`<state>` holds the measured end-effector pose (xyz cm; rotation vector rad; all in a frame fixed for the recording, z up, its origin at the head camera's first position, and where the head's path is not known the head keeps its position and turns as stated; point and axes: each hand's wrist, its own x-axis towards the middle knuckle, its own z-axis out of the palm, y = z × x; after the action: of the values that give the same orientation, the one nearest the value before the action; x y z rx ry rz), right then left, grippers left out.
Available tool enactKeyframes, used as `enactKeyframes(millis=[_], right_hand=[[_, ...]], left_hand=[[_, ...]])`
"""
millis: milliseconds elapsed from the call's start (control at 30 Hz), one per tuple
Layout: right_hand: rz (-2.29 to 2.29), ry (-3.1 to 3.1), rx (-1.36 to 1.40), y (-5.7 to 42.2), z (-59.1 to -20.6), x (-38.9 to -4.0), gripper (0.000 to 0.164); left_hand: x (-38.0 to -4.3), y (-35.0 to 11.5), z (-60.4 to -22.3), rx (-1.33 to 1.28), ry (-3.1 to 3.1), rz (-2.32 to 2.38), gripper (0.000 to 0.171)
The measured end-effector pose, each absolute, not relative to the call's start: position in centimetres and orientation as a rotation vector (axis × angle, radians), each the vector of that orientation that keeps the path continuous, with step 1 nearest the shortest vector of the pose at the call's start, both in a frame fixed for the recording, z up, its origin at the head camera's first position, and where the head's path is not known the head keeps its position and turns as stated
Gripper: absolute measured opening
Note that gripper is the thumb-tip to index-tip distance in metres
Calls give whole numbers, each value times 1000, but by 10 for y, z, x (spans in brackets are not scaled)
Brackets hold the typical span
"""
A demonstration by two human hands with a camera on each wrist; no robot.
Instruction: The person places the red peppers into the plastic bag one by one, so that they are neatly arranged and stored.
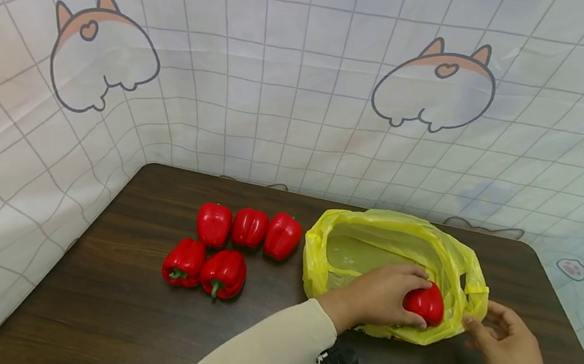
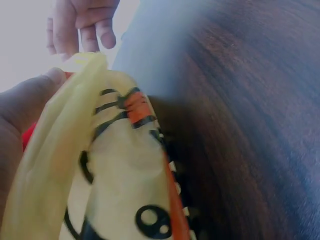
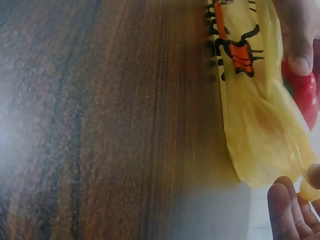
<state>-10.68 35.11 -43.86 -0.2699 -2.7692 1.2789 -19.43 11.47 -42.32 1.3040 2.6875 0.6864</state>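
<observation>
My left hand (image 1: 394,293) grips a red bell pepper (image 1: 425,304) inside the mouth of a yellow plastic bag (image 1: 340,220). In the right wrist view the left thumb lies on the bell pepper (image 3: 302,95) just behind the bag's edge. With my right hand (image 1: 513,350) I pinch the bag's right end near its handle hole. The bag lies on its side, mouth spread, with a black and orange print (image 2: 137,107) on its outer face. Its near edge hides the left fingertips in the left wrist view.
Several red bell peppers (image 1: 223,272) sit grouped left of the bag on the dark wooden table (image 1: 99,298). A small black device (image 1: 341,359) is at the left wrist. A white grid-patterned cloth (image 1: 284,80) hangs behind the table and at its sides.
</observation>
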Motion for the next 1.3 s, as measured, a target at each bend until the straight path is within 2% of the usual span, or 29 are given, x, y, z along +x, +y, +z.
enactKeyframes(millis=[867, 1300], right_hand=[[1197, -2804, -308, 351, -435, -107, 63], [1183, -2814, -260, 351, -434, -107, 62]], left_hand=[[-189, 122, -433, 1154, 2719, 655, 70], [-193, 117, -433, 1103, 2729, 601, 63]])
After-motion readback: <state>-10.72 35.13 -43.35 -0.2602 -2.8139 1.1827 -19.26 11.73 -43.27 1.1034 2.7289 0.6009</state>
